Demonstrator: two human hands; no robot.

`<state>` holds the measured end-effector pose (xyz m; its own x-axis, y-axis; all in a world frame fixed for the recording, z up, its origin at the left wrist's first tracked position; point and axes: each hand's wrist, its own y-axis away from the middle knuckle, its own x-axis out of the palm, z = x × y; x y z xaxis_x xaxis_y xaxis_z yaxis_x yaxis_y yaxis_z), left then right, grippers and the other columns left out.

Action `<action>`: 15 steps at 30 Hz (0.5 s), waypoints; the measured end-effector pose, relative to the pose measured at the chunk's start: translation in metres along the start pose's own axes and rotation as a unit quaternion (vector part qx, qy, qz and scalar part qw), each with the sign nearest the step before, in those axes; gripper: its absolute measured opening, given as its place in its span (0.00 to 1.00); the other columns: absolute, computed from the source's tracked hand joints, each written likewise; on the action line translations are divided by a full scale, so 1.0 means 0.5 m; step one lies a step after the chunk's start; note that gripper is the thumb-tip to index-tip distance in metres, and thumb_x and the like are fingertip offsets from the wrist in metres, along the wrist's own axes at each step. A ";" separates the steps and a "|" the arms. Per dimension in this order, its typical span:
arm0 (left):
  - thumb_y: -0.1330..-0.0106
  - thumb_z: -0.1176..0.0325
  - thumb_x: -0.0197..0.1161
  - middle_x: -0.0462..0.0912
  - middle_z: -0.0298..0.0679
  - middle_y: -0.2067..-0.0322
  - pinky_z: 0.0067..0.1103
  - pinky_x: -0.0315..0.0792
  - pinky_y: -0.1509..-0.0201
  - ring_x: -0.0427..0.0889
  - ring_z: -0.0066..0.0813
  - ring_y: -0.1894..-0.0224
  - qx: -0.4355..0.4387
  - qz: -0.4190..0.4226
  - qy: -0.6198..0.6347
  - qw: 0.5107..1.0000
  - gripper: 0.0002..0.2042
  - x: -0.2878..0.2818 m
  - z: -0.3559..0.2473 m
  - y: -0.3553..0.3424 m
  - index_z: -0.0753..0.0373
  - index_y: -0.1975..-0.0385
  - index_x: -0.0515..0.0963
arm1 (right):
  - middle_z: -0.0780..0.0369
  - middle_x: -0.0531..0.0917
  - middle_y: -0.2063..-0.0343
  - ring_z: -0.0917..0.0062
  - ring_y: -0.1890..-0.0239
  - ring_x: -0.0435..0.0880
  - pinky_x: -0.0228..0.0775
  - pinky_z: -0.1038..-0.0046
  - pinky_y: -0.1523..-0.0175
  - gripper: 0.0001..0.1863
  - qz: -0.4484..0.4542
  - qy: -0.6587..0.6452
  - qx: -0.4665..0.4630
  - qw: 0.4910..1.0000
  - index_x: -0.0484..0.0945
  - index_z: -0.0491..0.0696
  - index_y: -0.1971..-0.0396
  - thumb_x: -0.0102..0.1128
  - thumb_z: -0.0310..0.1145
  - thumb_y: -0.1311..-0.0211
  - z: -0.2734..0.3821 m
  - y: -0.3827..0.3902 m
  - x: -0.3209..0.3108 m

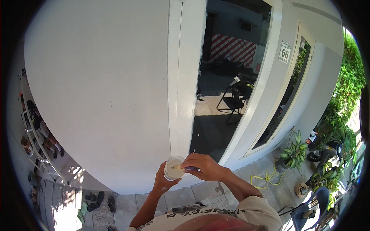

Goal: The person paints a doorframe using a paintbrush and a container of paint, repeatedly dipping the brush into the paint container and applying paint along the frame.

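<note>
My left hand (160, 179) is wrapped round a small white plastic tub (169, 177), with pale cream paint-like stuff inside. In my right hand (207, 167) is a paintbrush (190, 168) with a dark purple handle and a yellowish lower part. Its tip reaches into the tub, and the bristles are hard to make out. Both hands are close together in front of the lower part of a pale wall (104, 96) and a white door frame (178, 115). A few small dark marks show on the wall.
A dark glass door (219, 127) stands just beyond my hands. Shoes (96, 201) and green clogs (82, 211) lie on the paving at lower left, near a metal rack (40, 142). To the right are a potted plant (291, 154), yellow tape (268, 178) and a black chair (310, 211).
</note>
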<state>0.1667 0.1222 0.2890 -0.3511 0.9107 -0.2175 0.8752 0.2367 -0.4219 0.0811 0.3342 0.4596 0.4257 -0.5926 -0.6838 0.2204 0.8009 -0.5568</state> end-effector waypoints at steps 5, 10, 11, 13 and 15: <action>0.54 0.65 0.86 0.80 0.48 0.43 0.33 0.74 0.35 0.80 0.40 0.40 -0.015 0.002 0.009 1.000 0.48 0.030 -0.010 -0.030 0.65 0.33 0.64 | 0.58 0.85 0.61 0.71 0.58 0.86 0.82 0.69 0.56 0.09 0.062 -0.057 0.093 0.992 0.83 0.44 0.54 0.67 0.24 0.34 -0.025 -0.005 -0.040; 0.54 0.63 0.87 0.80 0.47 0.42 0.33 0.74 0.35 0.80 0.40 0.40 -0.009 0.016 0.008 1.000 0.49 0.058 -0.040 -0.081 0.65 0.32 0.63 | 0.57 0.87 0.63 0.75 0.61 0.88 0.82 0.73 0.56 0.09 -0.005 -0.114 0.167 0.979 0.80 0.39 0.56 0.63 0.30 0.28 -0.109 0.010 -0.070; 0.54 0.64 0.86 0.79 0.47 0.42 0.32 0.73 0.35 0.80 0.39 0.40 -0.002 0.026 0.024 0.999 0.49 0.062 -0.045 -0.090 0.65 0.32 0.63 | 0.56 0.86 0.64 0.74 0.63 0.89 0.84 0.74 0.56 0.09 -0.050 -0.186 0.214 0.958 0.79 0.39 0.56 0.62 0.29 0.28 -0.125 0.013 -0.070; 0.54 0.64 0.86 0.79 0.46 0.42 0.32 0.73 0.35 0.80 0.39 0.40 0.007 0.034 0.042 0.999 0.49 0.073 -0.056 -0.109 0.65 0.32 0.63 | 0.55 0.86 0.64 0.73 0.65 0.89 0.86 0.74 0.57 0.09 -0.093 -0.254 0.259 0.927 0.78 0.38 0.55 0.62 0.28 0.27 -0.141 0.018 -0.077; 0.54 0.66 0.86 0.79 0.45 0.43 0.31 0.72 0.35 0.80 0.38 0.40 0.001 0.041 0.040 0.998 0.48 0.101 -0.069 -0.141 0.65 0.32 0.64 | 0.53 0.86 0.67 0.71 0.69 0.90 0.88 0.72 0.59 0.09 -0.155 -0.320 0.302 0.885 0.75 0.37 0.57 0.58 0.29 0.26 -0.161 0.015 -0.111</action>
<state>0.0986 0.1629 0.3381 -0.2504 0.9513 -0.1798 0.8993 0.1598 -0.4070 -0.0113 0.3661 0.4556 0.6298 -0.7762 -0.0283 0.7597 0.6232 -0.1859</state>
